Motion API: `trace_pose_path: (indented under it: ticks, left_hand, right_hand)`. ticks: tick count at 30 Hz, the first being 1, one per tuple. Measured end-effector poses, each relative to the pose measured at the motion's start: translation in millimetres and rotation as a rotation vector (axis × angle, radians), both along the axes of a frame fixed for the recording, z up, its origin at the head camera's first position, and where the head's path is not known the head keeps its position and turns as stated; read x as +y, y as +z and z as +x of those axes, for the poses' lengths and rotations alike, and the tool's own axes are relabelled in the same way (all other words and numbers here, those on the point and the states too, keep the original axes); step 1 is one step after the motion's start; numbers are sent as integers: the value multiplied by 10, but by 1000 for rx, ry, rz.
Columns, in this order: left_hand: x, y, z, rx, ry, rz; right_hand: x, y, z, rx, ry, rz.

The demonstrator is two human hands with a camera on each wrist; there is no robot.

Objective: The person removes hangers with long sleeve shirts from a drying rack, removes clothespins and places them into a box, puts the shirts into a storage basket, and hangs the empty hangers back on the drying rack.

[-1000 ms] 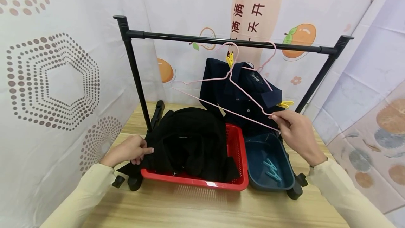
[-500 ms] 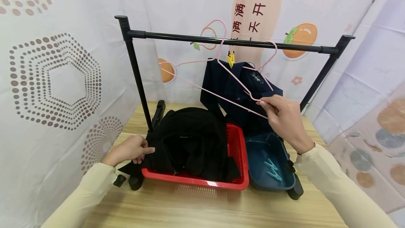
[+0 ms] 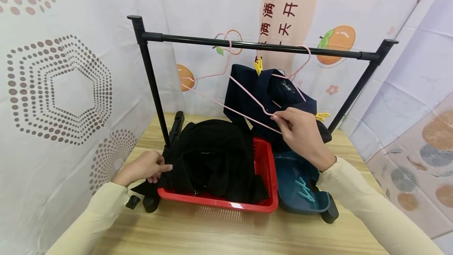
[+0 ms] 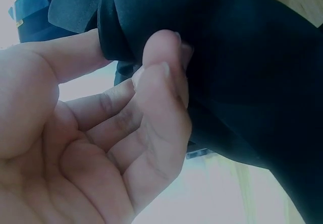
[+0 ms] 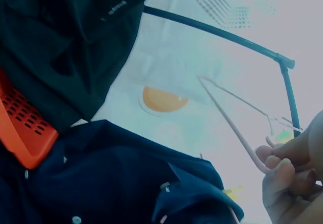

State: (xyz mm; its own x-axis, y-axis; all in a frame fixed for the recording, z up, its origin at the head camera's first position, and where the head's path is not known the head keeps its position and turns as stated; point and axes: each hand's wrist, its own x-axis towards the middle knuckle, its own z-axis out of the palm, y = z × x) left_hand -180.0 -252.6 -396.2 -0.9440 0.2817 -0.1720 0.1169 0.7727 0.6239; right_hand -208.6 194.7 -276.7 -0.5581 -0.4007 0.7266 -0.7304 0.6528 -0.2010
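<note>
Pinched by one end in my right hand is a pink clothes hanger, tilted and bare. Its hook reaches the black rod; whether it rests there I cannot tell. In the right wrist view, the thumb and fingers close on the hanger's corner. My left hand lies at the left edge of a black garment heaped in a red basket. Its thumb touches the cloth and its fingers are loosely curled, with a gap between in the left wrist view.
A navy shirt hangs on another pink hanger at the right, with yellow clips on it. A dark blue bin with light-blue clips stands beside the basket. The rack's black posts rise at both sides.
My right hand has moved left with the hanger. The hook rose above the rod, then dropped to its level further left. My left hand has stayed in place.
</note>
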Motion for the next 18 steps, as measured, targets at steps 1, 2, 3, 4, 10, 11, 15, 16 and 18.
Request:
trace_pose_path:
  ticks: [1,2,3,4,10,11,15,16,18]
  left_hand:
    - [0,0,0,-2,2,1]
    - [-1,-3,-1,-4,4,1]
    - [-3,-4,-2,-6,6,3]
    - [-4,-10,0,-9,7,3]
    - [-8,-28,-8,-5,9,1]
    - [-8,-27,-12,-7,12,1]
    - [-10,-31,-22,-6,6,2]
    - [-12,-33,-22,-6,6,5]
    - [-14,-39,-21,-5,7,10]
  right_hand:
    - [-17,-15,-1,-7,9,5]
    - [-35,-28,-1,-15,18,9]
    - [-51,-39,0,-22,27,8]
    - [-64,-53,3,-31,36,6]
    - [-124,-79,54,-93,61,-11]
    - [-134,-79,67,-106,67,-12]
    - [-182,-93,121,-160,128,-3]
    - [-194,-103,132,-171,151,3]
    - [-211,-129,151,-189,201,16]
